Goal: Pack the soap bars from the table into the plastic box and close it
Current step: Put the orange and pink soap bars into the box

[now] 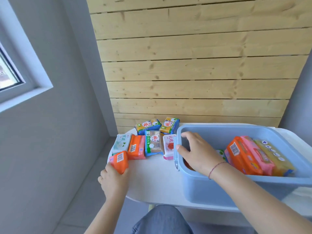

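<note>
A blue plastic box (236,188) stands open on the right of the white table (155,179). Inside it, an orange bar (241,156), a pink bar (258,154) and a yellow bar (273,157) stand on edge at the right. My right hand (195,152) reaches over the box's left rim, fingers spread, empty as far as I can see. My left hand (113,179) grips an orange soap bar (119,160) at the table's left edge. Several wrapped bars lie behind it: a white-green one (121,143), an orange one (136,146), a blue-green one (152,144), a white-red one (168,146), two yellow-blue ones (148,126) (169,125).
A wall of pale wooden planks (194,65) rises right behind the table. A grey wall with a window (10,71) is on the left. My knee in blue jeans (162,220) sits below the table's front edge. No lid is in view.
</note>
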